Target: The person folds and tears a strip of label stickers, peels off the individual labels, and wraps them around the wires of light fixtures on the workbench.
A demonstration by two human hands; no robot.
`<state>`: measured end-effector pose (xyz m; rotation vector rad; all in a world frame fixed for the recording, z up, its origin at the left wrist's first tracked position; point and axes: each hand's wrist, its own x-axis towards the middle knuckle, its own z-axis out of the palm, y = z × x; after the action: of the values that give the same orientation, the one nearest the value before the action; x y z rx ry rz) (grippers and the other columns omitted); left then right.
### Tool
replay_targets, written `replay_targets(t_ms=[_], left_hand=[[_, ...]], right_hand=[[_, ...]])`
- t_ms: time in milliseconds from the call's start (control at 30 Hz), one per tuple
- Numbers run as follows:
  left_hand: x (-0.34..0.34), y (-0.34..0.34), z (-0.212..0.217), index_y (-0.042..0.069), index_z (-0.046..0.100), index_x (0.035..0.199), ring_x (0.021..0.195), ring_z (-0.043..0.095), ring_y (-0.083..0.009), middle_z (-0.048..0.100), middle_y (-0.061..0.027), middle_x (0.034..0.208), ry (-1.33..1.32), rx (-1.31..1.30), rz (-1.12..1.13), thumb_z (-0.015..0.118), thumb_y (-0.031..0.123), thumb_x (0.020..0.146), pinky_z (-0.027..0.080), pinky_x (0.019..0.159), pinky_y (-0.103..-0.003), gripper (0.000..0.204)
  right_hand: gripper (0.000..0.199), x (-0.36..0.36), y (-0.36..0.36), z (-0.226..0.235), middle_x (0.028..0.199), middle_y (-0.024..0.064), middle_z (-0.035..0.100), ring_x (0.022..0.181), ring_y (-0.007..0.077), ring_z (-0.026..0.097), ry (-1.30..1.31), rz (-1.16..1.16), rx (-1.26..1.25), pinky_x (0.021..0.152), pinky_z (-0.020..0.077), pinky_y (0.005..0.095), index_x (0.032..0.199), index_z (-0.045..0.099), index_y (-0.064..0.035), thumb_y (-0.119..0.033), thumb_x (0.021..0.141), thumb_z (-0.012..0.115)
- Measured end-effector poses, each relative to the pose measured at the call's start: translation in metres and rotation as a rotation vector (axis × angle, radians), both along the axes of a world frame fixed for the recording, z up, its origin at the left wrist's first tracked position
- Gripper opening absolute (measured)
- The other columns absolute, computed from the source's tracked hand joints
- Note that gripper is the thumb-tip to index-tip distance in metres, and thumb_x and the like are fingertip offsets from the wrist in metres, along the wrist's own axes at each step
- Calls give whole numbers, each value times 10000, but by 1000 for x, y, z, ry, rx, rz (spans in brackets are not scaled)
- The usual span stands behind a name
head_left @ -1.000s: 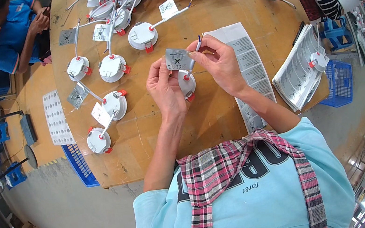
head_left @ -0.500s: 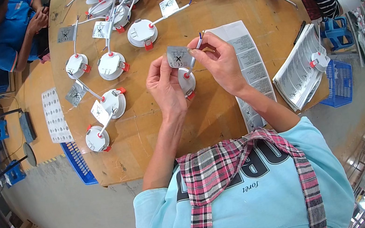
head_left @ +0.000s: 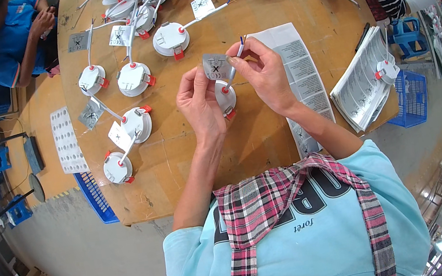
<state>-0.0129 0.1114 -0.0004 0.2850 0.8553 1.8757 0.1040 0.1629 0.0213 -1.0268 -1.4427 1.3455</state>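
The silver label (head_left: pixel 215 68) was above the table (head_left: pixel 179 161), between the two hands; the left hand (head_left: pixel 197 102) gripped its left edge, and the right hand (head_left: pixel 264 74) pinched the white cable (head_left: pixel 240 50) beside its right edge. The cable rose from a round lamp (head_left: pixel 224 97) near the left hand; a printed sheet (head_left: pixel 295 64) lay at the right; other lamps (head_left: pixel 134 79) were at the left and far side.

Lamp (head_left: pixel 225 102): round, white, red-clipped, partly hidden.
Label (head_left: pixel 216 68): silver, dark-printed, unfolded, just above the lamp, right edge at the cable.
Cable (head_left: pixel 231 75): white, slanting up from the lamp, blue wire (head_left: pixel 241 39) at its tip.
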Motion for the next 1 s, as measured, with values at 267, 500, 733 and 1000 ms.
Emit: replay_targets(t_ms=[267,500,733,1000], left_hand=[[-6,-3,-4,-4,645,943,867,624,-142,670,-75,941,42,-34,-57,585,92,932,508,838,-319,114],[-19,0,14,-11,688,951,791,634,-119,685,-72,889,107,-171,-159,659,129,896,522,725,-250,153],[-43,-2,26,-24,699,980,741,648,-130,696,-106,882,643,-297,-209,656,144,896,532,707,-260,193],[-39,1,22,-20,678,1051,802,644,-142,685,-106,908,607,-240,-228,614,209,927,508,763,-270,269]], right_hand=[[157,-2,-2,2,868,41,567,784,89,570,9,-33,23,698,510,238,1018,564,18,-8,873,618],[245,2,-3,-4,870,30,534,773,78,548,4,-39,-14,699,502,231,1095,528,-1,5,868,620],[237,11,2,-2,875,18,510,789,68,524,-34,-76,17,708,494,210,1096,524,-3,5,873,607],[233,13,1,1,880,20,510,802,71,518,-42,-69,-1,742,489,221,1098,527,-6,-7,878,602]])
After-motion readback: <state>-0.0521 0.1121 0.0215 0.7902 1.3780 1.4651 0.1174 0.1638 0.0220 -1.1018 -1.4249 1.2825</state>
